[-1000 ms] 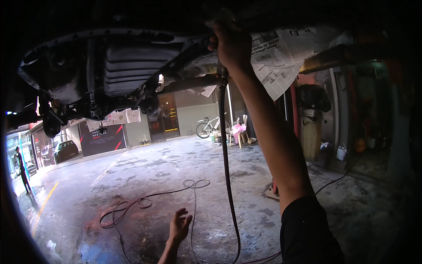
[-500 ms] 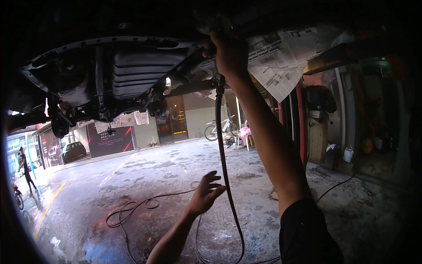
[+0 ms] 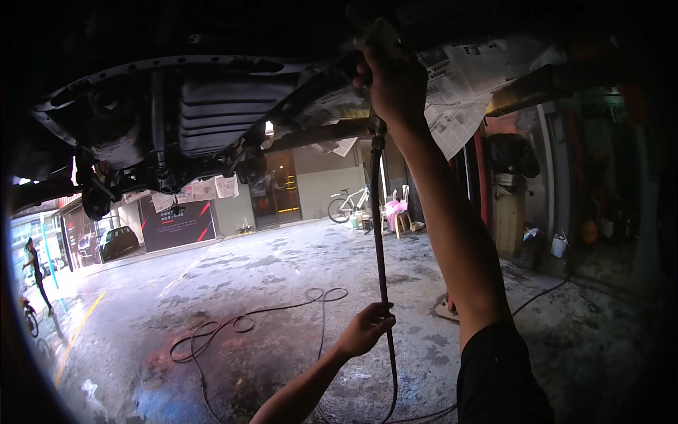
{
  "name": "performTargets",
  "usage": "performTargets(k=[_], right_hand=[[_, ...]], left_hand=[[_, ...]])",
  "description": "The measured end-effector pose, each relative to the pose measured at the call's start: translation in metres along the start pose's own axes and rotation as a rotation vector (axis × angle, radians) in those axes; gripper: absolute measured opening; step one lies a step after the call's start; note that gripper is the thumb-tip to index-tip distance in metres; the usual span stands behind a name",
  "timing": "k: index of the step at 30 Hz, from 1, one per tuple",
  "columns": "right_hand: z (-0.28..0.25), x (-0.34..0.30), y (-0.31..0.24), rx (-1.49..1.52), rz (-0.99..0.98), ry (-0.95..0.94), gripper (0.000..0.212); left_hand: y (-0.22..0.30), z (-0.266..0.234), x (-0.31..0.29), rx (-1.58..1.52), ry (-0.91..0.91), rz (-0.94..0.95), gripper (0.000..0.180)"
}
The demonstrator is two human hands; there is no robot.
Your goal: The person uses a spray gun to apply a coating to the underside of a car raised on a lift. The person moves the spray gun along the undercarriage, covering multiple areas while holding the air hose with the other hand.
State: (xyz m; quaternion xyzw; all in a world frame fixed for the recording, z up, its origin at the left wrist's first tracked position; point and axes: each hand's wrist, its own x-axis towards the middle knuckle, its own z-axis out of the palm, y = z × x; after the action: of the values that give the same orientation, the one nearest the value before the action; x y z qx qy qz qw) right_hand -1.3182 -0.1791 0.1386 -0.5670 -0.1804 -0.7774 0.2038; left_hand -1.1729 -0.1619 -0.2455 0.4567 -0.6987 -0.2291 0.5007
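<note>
Overhead, my right hand (image 3: 400,88) is closed around the grip of a spray gun (image 3: 385,35), whose upper part is lost in the dark below the vehicle's underside (image 3: 236,106). A dark hose (image 3: 379,233) hangs from the bottom of the grip down to the floor. Lower down, my left hand (image 3: 364,331) has its fingers closed on this hose. Sheets of newspaper (image 3: 459,85) cover parts beside and behind my right hand.
More hose (image 3: 244,318) lies in loops across the patchy concrete floor (image 3: 247,275). A red post (image 3: 480,169) stands to the right. Farther back are a bicycle (image 3: 342,206) and a chair with a pink cloth (image 3: 397,207). A person (image 3: 37,272) is at the far left.
My right hand has shifted right with the spray gun, and the hose has swung right too. My left hand, open before, has moved right and closed on the hose.
</note>
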Motion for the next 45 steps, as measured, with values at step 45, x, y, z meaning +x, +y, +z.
performTargets(k=[45], right_hand=[[0.034, 0.034, 0.089, 0.351, -0.149, -0.063, 0.023]], left_hand=[[0.024, -0.098, -0.024, 0.425, 0.253, -0.021, 0.025]])
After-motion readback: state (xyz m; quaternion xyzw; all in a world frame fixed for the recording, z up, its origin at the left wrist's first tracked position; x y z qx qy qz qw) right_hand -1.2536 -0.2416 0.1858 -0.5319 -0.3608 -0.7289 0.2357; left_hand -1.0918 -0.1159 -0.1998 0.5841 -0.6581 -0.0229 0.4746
